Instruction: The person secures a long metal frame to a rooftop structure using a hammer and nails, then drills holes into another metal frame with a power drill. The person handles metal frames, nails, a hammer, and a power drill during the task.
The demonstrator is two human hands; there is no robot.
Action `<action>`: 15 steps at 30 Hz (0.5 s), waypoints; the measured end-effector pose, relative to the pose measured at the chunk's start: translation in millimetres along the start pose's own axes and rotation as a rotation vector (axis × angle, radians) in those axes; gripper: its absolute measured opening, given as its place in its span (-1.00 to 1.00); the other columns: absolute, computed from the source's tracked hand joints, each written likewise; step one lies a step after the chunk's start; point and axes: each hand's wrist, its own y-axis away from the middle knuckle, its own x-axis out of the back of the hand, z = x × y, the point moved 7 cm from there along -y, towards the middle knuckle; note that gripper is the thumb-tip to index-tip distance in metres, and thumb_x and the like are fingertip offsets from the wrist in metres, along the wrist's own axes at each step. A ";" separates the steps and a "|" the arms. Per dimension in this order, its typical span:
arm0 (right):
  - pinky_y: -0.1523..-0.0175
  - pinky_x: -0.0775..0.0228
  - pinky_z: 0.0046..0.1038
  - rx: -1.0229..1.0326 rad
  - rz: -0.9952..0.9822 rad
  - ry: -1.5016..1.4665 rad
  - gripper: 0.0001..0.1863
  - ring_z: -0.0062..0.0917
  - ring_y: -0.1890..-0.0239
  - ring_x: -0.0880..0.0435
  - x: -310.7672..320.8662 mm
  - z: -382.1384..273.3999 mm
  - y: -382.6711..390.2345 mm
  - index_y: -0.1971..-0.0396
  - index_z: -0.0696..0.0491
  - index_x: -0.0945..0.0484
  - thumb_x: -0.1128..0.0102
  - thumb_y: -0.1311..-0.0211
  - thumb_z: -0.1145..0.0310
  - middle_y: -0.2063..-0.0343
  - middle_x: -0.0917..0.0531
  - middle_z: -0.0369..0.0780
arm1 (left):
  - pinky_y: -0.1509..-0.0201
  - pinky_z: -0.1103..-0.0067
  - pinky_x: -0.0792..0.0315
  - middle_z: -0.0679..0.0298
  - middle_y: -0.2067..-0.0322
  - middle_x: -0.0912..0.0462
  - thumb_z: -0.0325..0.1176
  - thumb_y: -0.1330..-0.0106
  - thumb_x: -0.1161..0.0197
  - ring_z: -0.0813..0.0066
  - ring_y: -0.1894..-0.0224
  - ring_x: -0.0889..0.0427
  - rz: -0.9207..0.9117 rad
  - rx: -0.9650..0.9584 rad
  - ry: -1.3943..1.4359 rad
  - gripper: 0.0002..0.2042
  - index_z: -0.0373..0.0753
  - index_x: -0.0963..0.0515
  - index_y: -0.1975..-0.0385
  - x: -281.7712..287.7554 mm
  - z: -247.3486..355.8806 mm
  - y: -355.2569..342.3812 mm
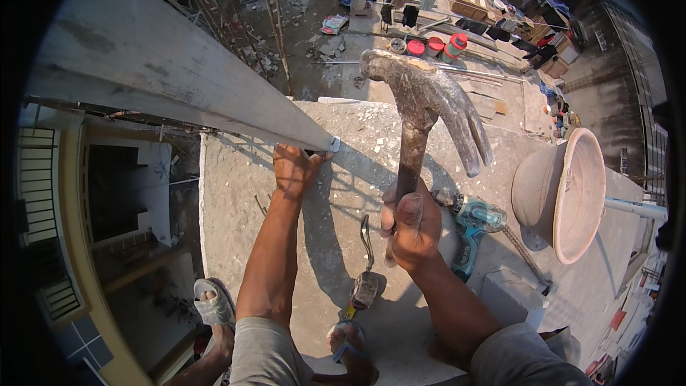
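Observation:
My right hand is closed round the handle of a worn claw hammer, its head raised over the concrete slab. At the foot of a tall grey concrete column, my left hand has its fingers curled in against the lower edge. Whatever they grip there is too small and hidden to make out. A tape measure with a black strap lies between my forearms, some yellow tape showing. Beside my right hand lies a teal cordless drill.
A dusty tub lies tilted at the right, near a grey block and a metal bar. Red-lidded buckets stand beyond the slab. Its left edge drops off beside my sandalled foot.

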 end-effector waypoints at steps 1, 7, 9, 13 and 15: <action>0.48 -0.27 -0.38 0.099 0.052 0.099 -0.47 -0.52 0.62 -0.45 -1.5 -1.8 -4.0 0.31 0.13 -0.44 0.10 -0.49 -0.12 0.69 -0.38 -0.25 | 0.06 0.28 -0.49 0.16 0.29 -0.75 -0.03 -0.02 -0.50 0.09 0.24 -0.70 0.014 0.001 -0.001 -0.63 -0.19 -0.71 0.32 1.8 0.5 0.1; 0.39 -0.32 -0.17 -0.190 -0.045 0.530 -0.45 0.02 0.56 -0.48 -8.1 31.8 -21.0 0.28 0.12 -0.44 0.11 -0.48 -0.15 0.61 -0.47 0.04 | 0.11 0.28 -0.52 0.16 0.33 -0.75 -0.02 0.01 -0.53 0.10 0.30 -0.70 0.083 -0.088 -0.041 -0.61 -0.21 -0.70 0.34 10.2 11.1 -6.0; 0.40 -0.34 -0.22 -0.280 -0.029 0.525 -0.45 -0.02 0.58 -0.49 2.8 20.6 -11.7 0.25 0.14 -0.44 0.10 -0.47 -0.15 0.61 -0.48 0.02 | 0.12 0.29 -0.52 0.14 0.32 -0.75 -0.01 0.01 -0.53 0.09 0.29 -0.70 0.021 -0.046 -0.063 -0.60 -0.21 -0.70 0.33 5.4 7.6 -7.1; 0.44 -0.27 -0.29 0.032 0.072 0.133 -0.40 -0.43 0.59 -0.45 6.3 -19.4 -1.0 0.30 0.19 -0.42 0.12 -0.47 -0.17 0.66 -0.38 -0.11 | -0.01 0.27 -0.42 0.16 0.28 -0.76 0.06 -0.06 -0.45 0.08 0.21 -0.69 -0.031 0.013 -0.016 -0.62 -0.15 -0.74 0.36 2.6 0.9 -4.2; 0.44 -0.29 -0.27 0.149 0.090 0.321 -0.40 -0.38 0.58 -0.50 -1.1 -15.2 -3.3 0.28 0.20 -0.40 0.11 -0.47 -0.16 0.66 -0.40 -0.10 | 0.00 0.28 -0.42 0.17 0.29 -0.76 0.06 -0.06 -0.45 0.08 0.20 -0.69 0.008 -0.024 -0.014 -0.61 -0.16 -0.74 0.35 6.7 3.7 -3.5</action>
